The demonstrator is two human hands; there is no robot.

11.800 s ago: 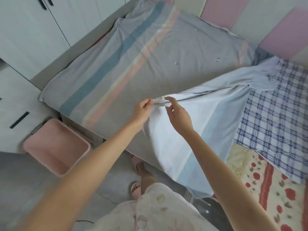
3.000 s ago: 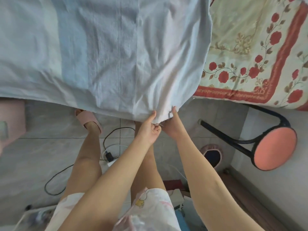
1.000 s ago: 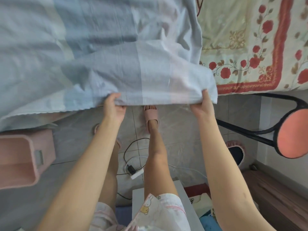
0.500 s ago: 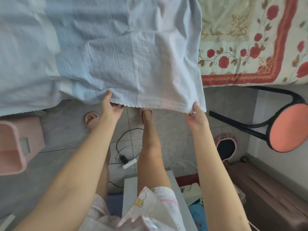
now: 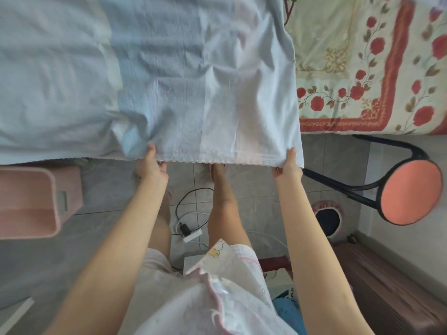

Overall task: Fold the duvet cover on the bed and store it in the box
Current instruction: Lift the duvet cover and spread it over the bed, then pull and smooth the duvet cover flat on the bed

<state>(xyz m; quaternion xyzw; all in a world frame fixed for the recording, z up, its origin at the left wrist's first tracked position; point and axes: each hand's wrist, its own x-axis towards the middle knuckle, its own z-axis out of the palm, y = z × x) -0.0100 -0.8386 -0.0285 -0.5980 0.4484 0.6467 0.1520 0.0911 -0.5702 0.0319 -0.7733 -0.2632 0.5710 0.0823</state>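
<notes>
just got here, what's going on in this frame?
A person is partway through folding a pale blue duvet cover. The left hand and right hand each grip its near hem, set apart, with the rest of the cloth spread out beside a floral quilt. The pink box sits on the floor to the left; the cover is not yet in it.

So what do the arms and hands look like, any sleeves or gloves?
Both arms are bare, no sleeves showing. The left hand and right hand wear no gloves, rings or watch that I can see. The pale garment has pink trim and a cartoon print.
</notes>
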